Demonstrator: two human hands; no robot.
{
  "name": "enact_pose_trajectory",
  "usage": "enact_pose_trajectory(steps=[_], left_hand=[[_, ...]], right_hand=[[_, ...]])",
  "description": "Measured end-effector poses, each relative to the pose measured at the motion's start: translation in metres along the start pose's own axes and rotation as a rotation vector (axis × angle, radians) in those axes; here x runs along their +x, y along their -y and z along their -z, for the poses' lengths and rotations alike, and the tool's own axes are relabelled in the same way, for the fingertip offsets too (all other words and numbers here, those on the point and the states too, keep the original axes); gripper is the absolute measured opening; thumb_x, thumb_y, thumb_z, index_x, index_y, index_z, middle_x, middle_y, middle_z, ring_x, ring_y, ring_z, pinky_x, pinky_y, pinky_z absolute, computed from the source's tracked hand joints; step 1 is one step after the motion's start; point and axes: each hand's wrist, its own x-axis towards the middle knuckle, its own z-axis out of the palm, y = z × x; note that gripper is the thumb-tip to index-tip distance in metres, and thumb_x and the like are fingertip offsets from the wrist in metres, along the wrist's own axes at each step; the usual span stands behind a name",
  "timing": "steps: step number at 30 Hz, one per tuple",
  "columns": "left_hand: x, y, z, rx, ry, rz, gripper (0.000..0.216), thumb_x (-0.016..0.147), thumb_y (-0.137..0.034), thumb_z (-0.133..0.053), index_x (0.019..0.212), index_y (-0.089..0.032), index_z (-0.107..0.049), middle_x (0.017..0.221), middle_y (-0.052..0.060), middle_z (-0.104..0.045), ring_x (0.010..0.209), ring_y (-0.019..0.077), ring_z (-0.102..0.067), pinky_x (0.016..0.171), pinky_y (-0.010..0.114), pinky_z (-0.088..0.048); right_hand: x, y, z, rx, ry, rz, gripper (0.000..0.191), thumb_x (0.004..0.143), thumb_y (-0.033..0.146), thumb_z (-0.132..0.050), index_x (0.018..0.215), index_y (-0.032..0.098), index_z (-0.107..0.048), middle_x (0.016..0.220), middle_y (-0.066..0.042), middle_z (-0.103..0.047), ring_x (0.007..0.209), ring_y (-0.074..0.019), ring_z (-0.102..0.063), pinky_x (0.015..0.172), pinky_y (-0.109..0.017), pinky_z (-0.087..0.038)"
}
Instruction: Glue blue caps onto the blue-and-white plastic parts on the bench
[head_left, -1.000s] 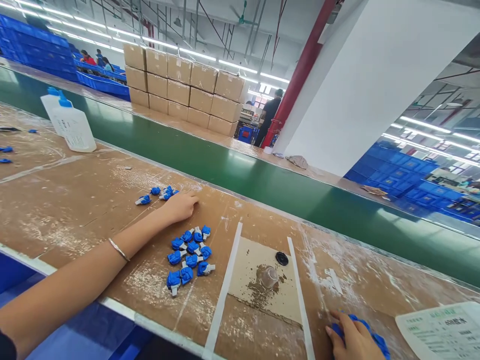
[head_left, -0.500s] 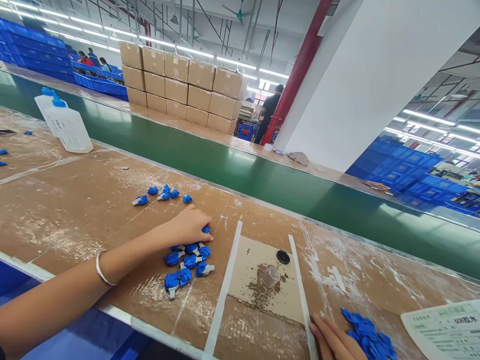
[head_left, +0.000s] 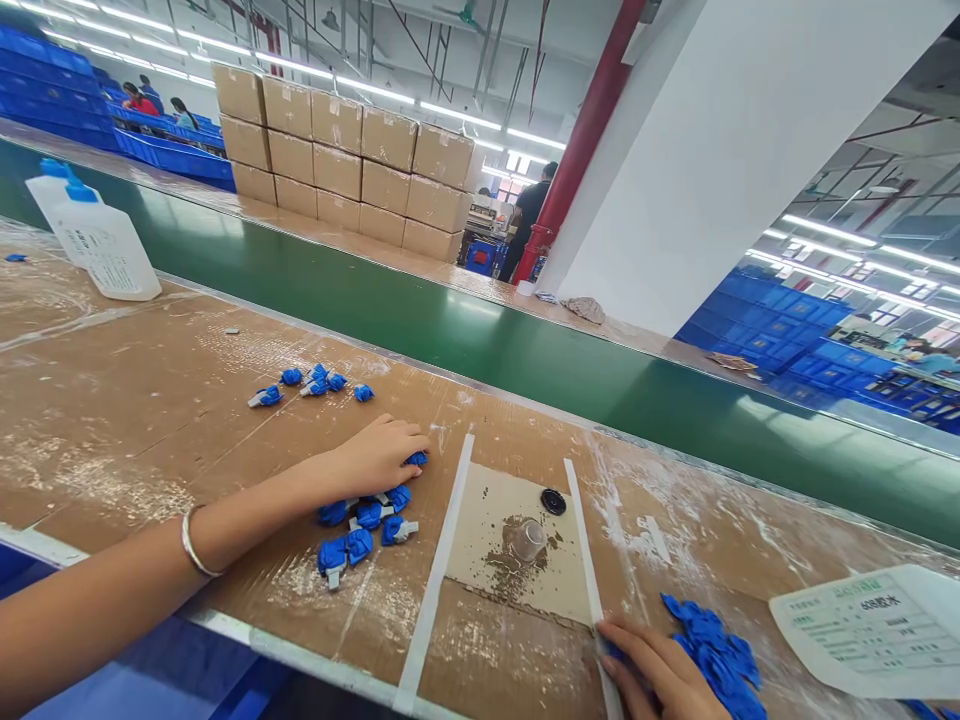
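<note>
My left hand (head_left: 381, 455) reaches across the bench, its fingers closed round a small blue wrapped piece (head_left: 416, 459). Below and beside it lie several similar blue pieces with pale grey tabs (head_left: 358, 546); part of this group is hidden under the hand. At the bottom right, my right hand (head_left: 664, 668) rests by a white tape strip, fingers bent over a bit of blue material (head_left: 613, 652) that is mostly hidden. Beside that hand is a heap of limp blue pieces (head_left: 712, 650). Between the hands, a small clear cup (head_left: 528, 541) sits on a wet-spotted cardboard sheet (head_left: 555, 605).
A black round cap (head_left: 553, 501) lies on the cardboard. More blue pieces (head_left: 318, 380) are further back. White bottles (head_left: 112, 250) stand at left; a labelled white container (head_left: 862, 625) lies at right. Behind runs a green conveyor belt (head_left: 375, 305), with stacked cartons (head_left: 337, 170) beyond.
The view has shifted slightly right. My left hand stays at the piece among the group; my right hand has moved slightly up, and a bit of blue now shows beneath its fingers.
</note>
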Motion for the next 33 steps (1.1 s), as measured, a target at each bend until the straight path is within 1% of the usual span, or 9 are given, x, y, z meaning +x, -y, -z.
enact_pose_trajectory(steps=[5,9,12,15,19,22,25,29,33], left_hand=[[0.000,-0.003,-0.001,-0.050,-0.023,-0.015,0.016,0.081,-0.019,-0.052,0.095,-0.019,-0.060,0.094,0.005,-0.063,0.090,0.0210,-0.057,0.077,0.031,-0.034],[0.000,-0.007,-0.002,-0.181,-0.075,0.028,0.027,0.082,-0.017,-0.050,0.108,-0.020,-0.056,0.105,0.007,-0.064,0.099,0.0227,-0.056,0.084,0.034,-0.035],[-0.001,-0.015,0.001,-0.378,-0.147,0.075,0.036,0.083,-0.019,-0.049,0.119,-0.019,-0.049,0.105,0.007,-0.063,0.092,0.0203,-0.058,0.081,0.033,-0.040],[-0.003,-0.027,0.003,-0.596,-0.176,0.097,0.035,0.083,-0.020,-0.047,0.119,-0.019,-0.047,0.099,0.005,-0.063,0.079,0.0158,-0.058,0.073,0.029,-0.043],[-0.007,-0.043,-0.002,-0.935,-0.211,0.084,0.033,0.083,-0.017,-0.047,0.116,-0.020,-0.044,0.106,0.006,-0.059,0.097,0.0168,-0.055,0.085,0.033,-0.043],[-0.009,-0.056,-0.005,-1.307,-0.129,0.055,0.036,0.083,-0.016,-0.048,0.117,-0.021,-0.038,0.104,0.005,-0.056,0.097,0.0156,-0.055,0.086,0.034,-0.044],[-0.014,-0.068,-0.003,-1.552,0.016,0.033,0.035,0.083,-0.017,-0.052,0.114,-0.022,-0.037,0.094,0.002,-0.054,0.086,0.0137,-0.059,0.082,0.034,-0.045],[-0.020,-0.078,0.002,-1.706,0.172,0.001,0.038,0.081,-0.020,-0.058,0.114,-0.022,-0.038,0.089,0.001,-0.054,0.083,0.0147,-0.062,0.079,0.034,-0.044],[-0.023,-0.079,0.000,-1.775,0.250,-0.018,0.045,0.080,-0.021,-0.062,0.118,-0.024,-0.038,0.095,0.002,-0.055,0.081,0.0117,-0.061,0.078,0.031,-0.042]], right_hand=[[0.019,0.008,0.014,0.196,0.032,-0.204,0.019,0.077,0.034,-0.057,0.089,0.022,-0.067,0.087,-0.004,-0.069,0.079,-0.0201,-0.066,0.067,-0.030,-0.055],[0.045,0.025,0.026,0.324,-0.062,-0.343,0.034,0.078,0.038,-0.057,0.108,0.021,-0.057,0.092,-0.005,-0.066,0.079,-0.0193,-0.062,0.067,-0.031,-0.052],[0.070,0.043,0.026,0.417,-0.122,-0.365,0.042,0.082,0.037,-0.054,0.121,0.024,-0.046,0.100,-0.005,-0.061,0.089,-0.0185,-0.057,0.076,-0.034,-0.049],[0.093,0.052,0.017,0.483,-0.132,-0.340,0.042,0.083,0.034,-0.054,0.123,0.024,-0.044,0.102,-0.005,-0.059,0.095,-0.0191,-0.054,0.082,-0.036,-0.045],[0.106,0.054,0.007,0.562,-0.069,-0.317,0.037,0.082,0.028,-0.054,0.118,0.023,-0.050,0.101,-0.005,-0.060,0.099,-0.0201,-0.052,0.086,-0.039,-0.043],[0.105,0.060,0.007,0.670,-0.081,-0.401,0.036,0.079,0.031,-0.057,0.114,0.023,-0.054,0.100,-0.006,-0.061,0.096,-0.0209,-0.054,0.085,-0.040,-0.044],[0.099,0.075,0.008,0.968,-0.168,-0.568,0.044,0.075,0.036,-0.063,0.115,0.024,-0.053,0.099,-0.006,-0.062,0.091,-0.0200,-0.058,0.081,-0.037,-0.047],[0.097,0.103,0.007,1.497,-0.293,-0.648,0.045,0.073,0.038,-0.066,0.115,0.027,-0.054,0.097,-0.005,-0.062,0.091,-0.0183,-0.060,0.080,-0.033,-0.049],[0.102,0.124,0.007,1.714,-0.295,-0.636,0.044,0.073,0.037,-0.068,0.114,0.031,-0.054,0.095,-0.003,-0.060,0.087,-0.0163,-0.060,0.078,-0.031,-0.050]])
